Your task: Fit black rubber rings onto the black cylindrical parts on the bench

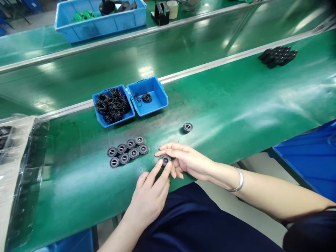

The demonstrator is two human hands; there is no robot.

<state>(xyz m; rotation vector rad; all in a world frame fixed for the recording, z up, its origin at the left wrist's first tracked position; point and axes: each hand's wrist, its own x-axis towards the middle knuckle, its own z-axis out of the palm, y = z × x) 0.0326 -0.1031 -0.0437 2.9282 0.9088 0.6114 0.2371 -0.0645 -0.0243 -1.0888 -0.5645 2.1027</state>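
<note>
A small black round part [166,160] with a ringed top sits between my hands, close to the near edge of the green bench. My left hand [150,196] presses its fingertips on the near side of this part. Curved around its far and right sides, my right hand [187,160] has its fingers closed about it. To the left, several similar black round parts [124,158] stand in two rows, each with a pale slot mark on top. One more black round part [187,127] stands alone beyond my right hand.
A blue bin [97,117] holds many black rings [112,105]; the blue bin [159,99] beside it has a few. Black parts [278,56] cluster at the far right. Clear plastic trays [26,182] lie left. A larger blue crate [102,29] stands at the back.
</note>
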